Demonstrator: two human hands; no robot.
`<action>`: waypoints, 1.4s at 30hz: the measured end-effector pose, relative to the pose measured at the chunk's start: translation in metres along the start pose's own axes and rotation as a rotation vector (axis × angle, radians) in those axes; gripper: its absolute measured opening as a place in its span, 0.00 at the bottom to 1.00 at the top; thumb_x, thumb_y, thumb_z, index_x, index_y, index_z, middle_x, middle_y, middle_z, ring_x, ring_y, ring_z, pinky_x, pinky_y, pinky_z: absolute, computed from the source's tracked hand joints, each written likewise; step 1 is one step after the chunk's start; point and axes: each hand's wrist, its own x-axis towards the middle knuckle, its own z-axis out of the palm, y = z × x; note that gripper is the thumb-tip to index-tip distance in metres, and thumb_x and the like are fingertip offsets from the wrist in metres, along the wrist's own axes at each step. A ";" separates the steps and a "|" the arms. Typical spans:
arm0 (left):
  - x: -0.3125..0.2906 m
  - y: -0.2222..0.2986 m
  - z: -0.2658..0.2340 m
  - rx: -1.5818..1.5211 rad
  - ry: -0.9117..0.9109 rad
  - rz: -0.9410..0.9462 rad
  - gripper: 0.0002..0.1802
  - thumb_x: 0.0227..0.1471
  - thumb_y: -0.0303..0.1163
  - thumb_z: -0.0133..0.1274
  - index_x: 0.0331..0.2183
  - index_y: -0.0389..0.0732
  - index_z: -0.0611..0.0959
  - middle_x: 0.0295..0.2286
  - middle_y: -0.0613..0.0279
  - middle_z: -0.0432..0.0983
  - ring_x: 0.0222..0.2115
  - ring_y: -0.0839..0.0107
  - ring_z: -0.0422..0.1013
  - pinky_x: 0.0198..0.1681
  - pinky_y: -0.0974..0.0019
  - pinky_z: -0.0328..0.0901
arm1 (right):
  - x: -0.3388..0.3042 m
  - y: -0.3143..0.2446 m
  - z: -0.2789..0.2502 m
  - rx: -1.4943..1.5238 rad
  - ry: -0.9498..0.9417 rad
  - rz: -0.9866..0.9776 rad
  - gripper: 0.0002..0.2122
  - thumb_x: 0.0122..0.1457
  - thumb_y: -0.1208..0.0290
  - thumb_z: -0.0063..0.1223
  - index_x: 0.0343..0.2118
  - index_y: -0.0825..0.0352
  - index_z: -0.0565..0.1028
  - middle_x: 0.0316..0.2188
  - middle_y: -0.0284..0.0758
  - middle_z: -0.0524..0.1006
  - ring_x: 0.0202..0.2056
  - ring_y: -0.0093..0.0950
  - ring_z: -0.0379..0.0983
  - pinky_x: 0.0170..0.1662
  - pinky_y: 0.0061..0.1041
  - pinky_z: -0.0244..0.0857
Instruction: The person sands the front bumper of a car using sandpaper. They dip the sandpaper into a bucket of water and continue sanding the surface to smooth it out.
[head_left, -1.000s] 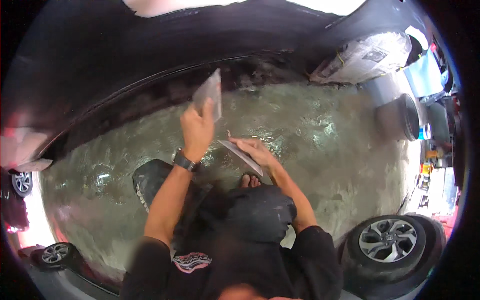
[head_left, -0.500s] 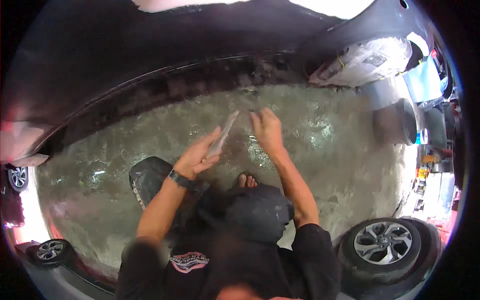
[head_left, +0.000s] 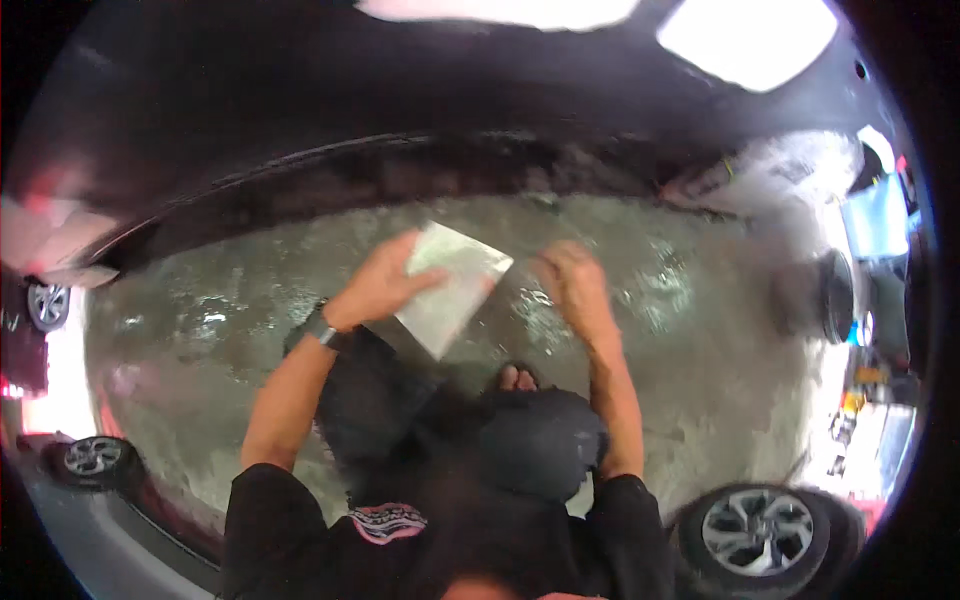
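Observation:
My left hand grips a flat, pale grey rectangular sheet by its left side, with the thumb lying across its face. The sheet is tilted, its broad face showing. Its exact kind I cannot make out. To the right of the sheet's corner, and apart from it, is my right hand, fingers curled together and somewhat blurred. Whatever those fingers pinch is too small or hidden to name. Ahead of both hands runs the lower side of a dark car body panel.
Wet concrete floor lies below. A masked, plastic-covered wheel sits at the far right, near a dark bucket. Behind me on the right is another car's wheel. My knees and bare toes are beneath my hands.
The sheet has turned from nearly edge-on to showing its broad face. My right hand has shifted right and slightly nearer. The whole view has tilted, so the car panel takes up more of it.

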 end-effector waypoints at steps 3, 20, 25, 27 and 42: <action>-0.011 0.009 -0.015 0.058 -0.057 -0.022 0.25 0.53 0.44 0.62 0.43 0.34 0.78 0.37 0.54 0.78 0.39 0.68 0.74 0.44 0.63 0.67 | -0.010 0.020 -0.011 0.024 0.058 0.321 0.10 0.59 0.70 0.56 0.34 0.74 0.76 0.28 0.48 0.76 0.30 0.46 0.73 0.35 0.35 0.66; -0.108 0.062 -0.154 0.350 -0.092 -0.463 0.40 0.49 0.56 0.60 0.53 0.34 0.73 0.48 0.42 0.73 0.49 0.50 0.71 0.52 0.55 0.65 | 0.005 -0.037 -0.144 -0.285 -0.344 0.456 0.08 0.57 0.70 0.55 0.33 0.70 0.79 0.30 0.48 0.76 0.33 0.50 0.74 0.36 0.44 0.67; -0.218 0.034 -0.136 0.229 -0.047 -0.836 0.44 0.53 0.57 0.55 0.60 0.34 0.67 0.50 0.43 0.74 0.49 0.49 0.72 0.53 0.51 0.66 | -0.006 -0.106 -0.200 -0.131 -0.312 0.534 0.08 0.58 0.68 0.54 0.34 0.68 0.80 0.31 0.47 0.76 0.35 0.48 0.74 0.38 0.43 0.68; -0.254 0.074 -0.108 0.010 0.049 -1.098 0.38 0.55 0.54 0.55 0.57 0.35 0.72 0.47 0.45 0.76 0.45 0.53 0.74 0.48 0.53 0.69 | -0.003 -0.126 -0.224 -0.060 -0.283 0.562 0.09 0.59 0.68 0.54 0.35 0.67 0.80 0.30 0.45 0.76 0.34 0.47 0.74 0.39 0.43 0.69; -0.024 0.468 -0.041 -1.177 -0.261 -0.844 0.28 0.65 0.45 0.44 0.59 0.38 0.68 0.52 0.56 0.73 0.51 0.61 0.70 0.57 0.57 0.64 | -0.016 -0.240 -0.473 1.128 0.758 1.590 0.35 0.64 0.40 0.40 0.60 0.72 0.64 0.58 0.47 0.66 0.56 0.40 0.67 0.52 0.43 0.65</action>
